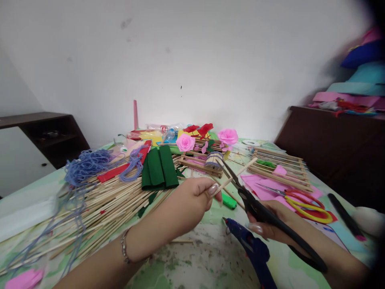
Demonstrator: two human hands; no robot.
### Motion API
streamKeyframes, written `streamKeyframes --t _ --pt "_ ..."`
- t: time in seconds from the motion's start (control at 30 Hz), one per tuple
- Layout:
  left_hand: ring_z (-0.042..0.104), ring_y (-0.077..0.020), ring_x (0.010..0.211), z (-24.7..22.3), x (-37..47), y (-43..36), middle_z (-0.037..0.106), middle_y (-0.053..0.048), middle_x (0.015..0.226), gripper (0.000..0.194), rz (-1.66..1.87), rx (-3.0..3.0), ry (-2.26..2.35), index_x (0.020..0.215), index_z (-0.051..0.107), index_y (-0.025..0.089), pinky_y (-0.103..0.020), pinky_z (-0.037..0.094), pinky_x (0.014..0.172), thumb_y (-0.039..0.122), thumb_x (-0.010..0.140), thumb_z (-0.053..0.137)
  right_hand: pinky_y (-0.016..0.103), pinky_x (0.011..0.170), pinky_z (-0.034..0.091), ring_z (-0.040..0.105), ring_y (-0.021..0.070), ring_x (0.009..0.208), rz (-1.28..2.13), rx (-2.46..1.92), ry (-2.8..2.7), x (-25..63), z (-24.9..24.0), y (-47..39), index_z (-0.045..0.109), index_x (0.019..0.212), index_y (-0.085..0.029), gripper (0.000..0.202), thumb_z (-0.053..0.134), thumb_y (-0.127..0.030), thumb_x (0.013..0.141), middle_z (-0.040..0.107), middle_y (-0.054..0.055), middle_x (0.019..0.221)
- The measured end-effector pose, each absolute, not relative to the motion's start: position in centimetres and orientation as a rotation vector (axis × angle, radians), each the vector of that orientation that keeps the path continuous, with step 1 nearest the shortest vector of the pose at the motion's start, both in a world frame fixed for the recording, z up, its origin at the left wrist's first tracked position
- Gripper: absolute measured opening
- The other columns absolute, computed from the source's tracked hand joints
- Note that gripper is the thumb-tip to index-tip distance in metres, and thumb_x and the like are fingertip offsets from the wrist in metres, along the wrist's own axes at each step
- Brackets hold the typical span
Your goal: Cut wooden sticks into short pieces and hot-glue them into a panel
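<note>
Softly lit from out of view, brightest on the lower wall (228, 96). Faintly shadowed beside the stacked fabrics (367, 76); near black inside the open shelf (49, 140) at left. Touched by glare on a nail (213, 189) of the left hand (191, 202). Legible at center, blurred toward the margins, notably over the white slab (27, 216). Blackened at the right-hand corners; stretched outward at both sides by wide-angle distortion.

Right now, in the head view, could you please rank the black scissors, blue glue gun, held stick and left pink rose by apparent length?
1. Black scissors
2. Blue glue gun, cropped at the bottom
3. Held stick, one end hidden
4. Left pink rose
</note>
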State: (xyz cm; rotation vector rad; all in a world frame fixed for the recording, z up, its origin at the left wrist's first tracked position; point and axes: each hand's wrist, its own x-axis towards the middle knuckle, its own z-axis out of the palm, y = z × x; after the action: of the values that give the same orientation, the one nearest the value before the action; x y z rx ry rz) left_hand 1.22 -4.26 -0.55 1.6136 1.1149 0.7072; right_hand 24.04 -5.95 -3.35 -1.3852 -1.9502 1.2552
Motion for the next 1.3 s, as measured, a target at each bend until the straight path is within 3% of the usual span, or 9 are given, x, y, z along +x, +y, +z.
streamKeyframes --t 0.13,0.27,0.43,0.63,0.83,0.97,1.13,1.3 --pt "0.023 -0.0089 0.045 -0.6 1.3 -4.2 0.03 0.006 0.047 0.028 0.727 1.628 1.07 0.07 0.054 0.017 -0.024 0.017 0.047 0.037 0.087 0.042 0.026 0.048 0.031 0.039 0.0132 0.054 1.188 -1.421 -1.93 23.9 -2.9 -6.2 0.048 0.065 -0.021 0.039 0.063 -0.056 0.074 0.047 0.001 0.06" --pt "0.027 -0.0096 0.047 -1.0 1.4 -4.0 0.034 0.005 0.049 0.028 0.715 1.723 1.128 0.066 0.051 0.018 -0.024 0.022 0.047 0.036 0.086 0.043 0.022 0.045 0.022 0.029 0.0084 0.05 1.272 -1.479 -1.916 24.0 -3.7 -5.6 0.042 0.059 -0.02 0.044 0.073 -0.05 0.066 0.033 -0.005 0.054" --pt "0.034 -0.0106 0.051 -1.4 1.3 -3.9 0.039 0.005 0.052 0.022 0.686 1.898 1.234 0.067 0.05 0.018 -0.024 0.026 0.049 0.028 0.085 0.042 0.022 0.043 0.022 0.03 0.0069 0.043 1.343 -1.533 -1.877 24.1 -4.4 -5.1 0.04 0.057 -0.02 0.048 0.074 -0.053 0.061 0.033 -0.007 0.047" --pt "0.043 -0.0119 0.06 -1.3 0.9 -4.6 0.047 0.003 0.06 0.017 0.716 2.207 1.26 0.067 0.046 0.019 -0.025 0.029 0.056 0.017 0.083 0.04 0.022 0.046 0.02 0.028 0.0076 0.05 1.322 -1.438 -1.914 24.2 -3.5 -5.7 0.042 0.06 -0.019 0.04 0.07 -0.047 0.067 0.034 -0.006 0.053" --pt "0.038 -0.0111 0.058 -1.4 0.9 -4.1 0.044 0.003 0.062 0.025 0.746 2.086 1.181 0.076 0.051 0.018 -0.024 0.029 0.053 0.031 0.092 0.036 0.022 0.048 0.024 0.032 0.0078 0.05 1.309 -1.457 -1.854 24.2 -3.9 -5.7 0.041 0.062 -0.019 0.027 0.061 -0.034 0.073 0.036 -0.006 0.054" --pt "0.034 -0.0099 0.056 -1.6 1.3 -3.6 0.038 0.004 0.061 0.035 0.751 1.945 1.102 0.083 0.058 0.017 -0.022 0.027 0.05 0.045 0.092 0.038 0.023 0.048 0.024 0.031 0.0075 0.049 1.285 -1.417 -1.818 24.0 -4.1 -5.6 0.041 0.061 -0.02 0.025 0.062 -0.03 0.069 0.035 -0.007 0.053" --pt "0.035 -0.0092 0.057 -1.4 1.6 -4.3 0.036 0.004 0.056 0.035 0.857 2.044 1.149 0.066 0.052 0.016 -0.021 0.027 0.052 0.039 0.091 0.043 0.022 0.046 0.023 0.029 0.0073 0.048 1.252 -1.413 -1.818 23.7 -3.9 -5.9 0.041 0.059 -0.02 0.021 0.06 -0.028 0.063 0.034 -0.007 0.053" --pt "0.035 -0.0087 0.055 -1.6 1.7 -4.6 0.037 0.004 0.055 0.036 0.955 2.124 1.15 0.064 0.053 0.015 -0.022 0.026 0.051 0.036 0.092 0.043 0.022 0.047 0.026 0.032 0.0082 0.05 1.29 -1.399 -1.829 23.5 -3.7 -6.0 0.043 0.06 -0.02 0.016 0.058 -0.025 0.061 0.036 -0.006 0.053"
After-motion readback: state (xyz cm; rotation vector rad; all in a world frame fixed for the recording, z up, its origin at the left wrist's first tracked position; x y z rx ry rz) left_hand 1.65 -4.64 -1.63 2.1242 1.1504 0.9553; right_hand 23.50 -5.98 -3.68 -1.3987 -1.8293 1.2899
